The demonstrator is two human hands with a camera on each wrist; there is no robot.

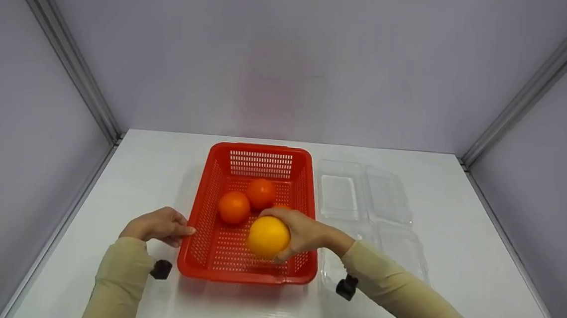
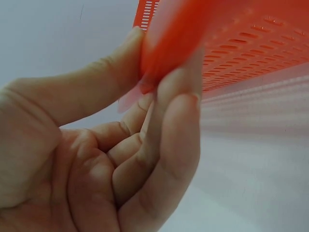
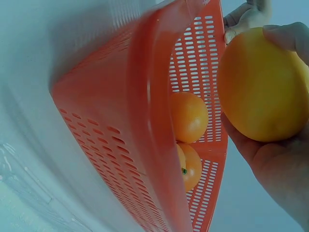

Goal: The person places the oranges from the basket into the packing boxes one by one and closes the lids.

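Note:
A red plastic basket (image 1: 245, 277) with slotted sides stands on the white table. My left hand (image 1: 161, 224) pinches its left rim (image 2: 169, 53) between thumb and fingers. Over the front half of the basket, my right hand (image 1: 308, 233) grips a yellow-toned orange (image 1: 268, 238) from its right side; the right wrist view shows that fruit (image 3: 263, 84) above rim height, with the thumb and fingers around it. Deeper-coloured oranges lie on the basket floor: one at left (image 1: 234, 207), one behind it (image 1: 261, 194), and another (image 1: 282, 207) mostly hidden behind my right hand.
Right of the basket lie clear plastic clamshell containers, a rear one (image 1: 339, 195) and a front one (image 1: 402, 247), both spread open. My right forearm crosses above the front one. Grey-white walls (image 1: 291, 55) enclose the table (image 1: 112, 187) at back and sides.

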